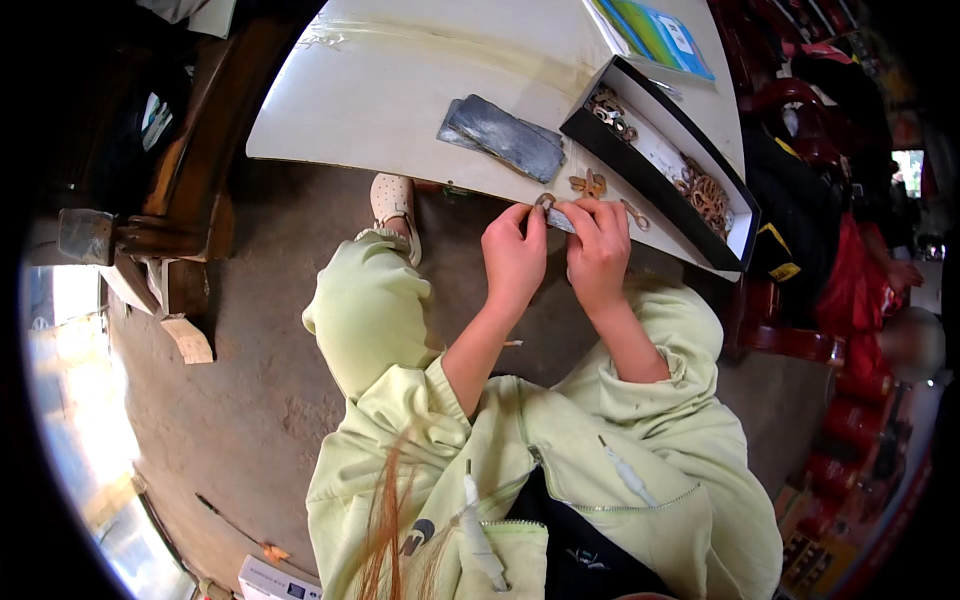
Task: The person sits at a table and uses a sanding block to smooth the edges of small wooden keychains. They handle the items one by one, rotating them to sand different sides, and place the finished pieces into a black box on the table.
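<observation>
My left hand and my right hand meet just off the table's near edge, the fingers of both closed in a pinch. At the left fingertips is a small brown rounded piece, perhaps a ring, mostly hidden by the fingers. My right fingers hold a small flat grey strip that touches or nearly touches the brown piece. Beyond the hands lie several small brown pieces and a thin ring-shaped piece. Two dark grey sheets overlap on the table, left of these.
A long black box with a white inside stands on the white table, holding many small brown rings. A blue and green booklet lies behind it. Wooden furniture is at the left, red chairs at the right.
</observation>
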Demonstrator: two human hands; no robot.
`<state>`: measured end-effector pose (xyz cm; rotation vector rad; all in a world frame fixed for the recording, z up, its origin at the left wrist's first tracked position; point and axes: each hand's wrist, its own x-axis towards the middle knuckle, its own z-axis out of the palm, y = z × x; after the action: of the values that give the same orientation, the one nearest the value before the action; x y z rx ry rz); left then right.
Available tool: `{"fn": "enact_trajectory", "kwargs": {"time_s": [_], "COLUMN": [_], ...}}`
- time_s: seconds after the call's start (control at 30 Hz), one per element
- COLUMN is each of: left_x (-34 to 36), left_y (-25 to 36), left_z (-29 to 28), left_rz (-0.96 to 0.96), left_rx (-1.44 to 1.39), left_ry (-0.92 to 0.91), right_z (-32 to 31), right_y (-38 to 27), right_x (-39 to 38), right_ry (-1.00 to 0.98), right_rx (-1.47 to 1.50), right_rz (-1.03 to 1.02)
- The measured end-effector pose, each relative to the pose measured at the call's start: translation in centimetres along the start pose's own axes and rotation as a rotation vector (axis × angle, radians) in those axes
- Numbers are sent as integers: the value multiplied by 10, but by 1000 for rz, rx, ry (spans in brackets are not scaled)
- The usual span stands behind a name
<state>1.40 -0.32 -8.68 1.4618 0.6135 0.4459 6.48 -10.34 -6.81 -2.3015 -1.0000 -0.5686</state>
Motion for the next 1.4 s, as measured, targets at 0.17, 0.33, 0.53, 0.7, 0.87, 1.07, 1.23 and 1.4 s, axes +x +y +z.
{"fn": "enact_trajectory", "kwargs": {"time_s": [0.17,0.33,0.53,0.7,0.87,1.07,1.23,1.4], "left_x": [1,0,2,3,3,3,4,4], "left_y": [4,-2,3,-3,0,-1,1,0], "left_z": [-3,0,-4,-2,-3,-2,-6,-5], "left_rz": [-3,17,37,53,-3,23,-3,6], "left_rx": [16,7,-3,5,2,-26,46,47], "left_ry": [-17,-27,-3,-13,-41,0,-28,-35], "right_z": [8,4,4,8,3,2,7,4], "right_y": [-3,1,1,-1,-1,-3,-3,-5], "right_x": [9,2,3,10,5,3,10,7], "right_ry": [15,17,-5,13,-1,-13,-3,6], "right_rx": [31,-10,-5,-4,-34,-15,7,-11], "right_rz": [-3,-4,-13,-50,-12,-18,-27,-28]}}
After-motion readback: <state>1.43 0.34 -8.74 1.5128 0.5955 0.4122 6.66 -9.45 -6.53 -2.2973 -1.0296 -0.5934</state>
